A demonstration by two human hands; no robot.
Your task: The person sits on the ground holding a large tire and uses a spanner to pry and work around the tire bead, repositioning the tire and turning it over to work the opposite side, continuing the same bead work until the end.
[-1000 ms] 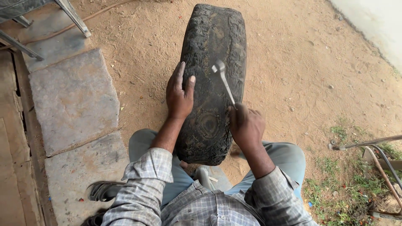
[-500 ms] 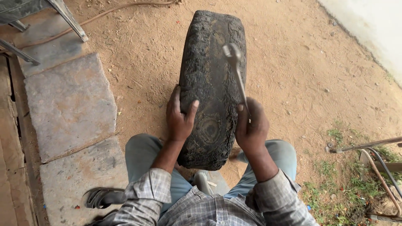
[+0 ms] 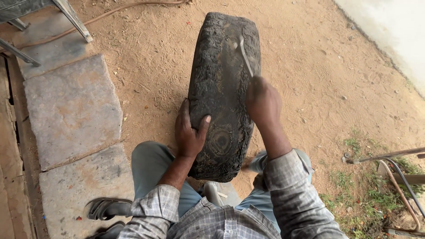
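A worn black tyre [image 3: 221,71] stands upright on sandy ground between my knees, its rough tread facing up. My left hand [image 3: 189,132] rests on the tyre's left side, thumb across the tread, steadying it. My right hand [image 3: 263,102] is closed around a thin metal tool [image 3: 245,55], blurred with motion, whose tip lies over the upper part of the tread.
Grey stone slabs [image 3: 73,110] lie to the left, with a metal frame leg [image 3: 73,20] and a hose [image 3: 128,11] beyond. A sandal [image 3: 106,208] sits at lower left. Metal rods [image 3: 389,156] and grass are at lower right.
My right hand swung the tool up and then down again onto the tread, further along the tyre. The left hand stayed on the tyre's side.
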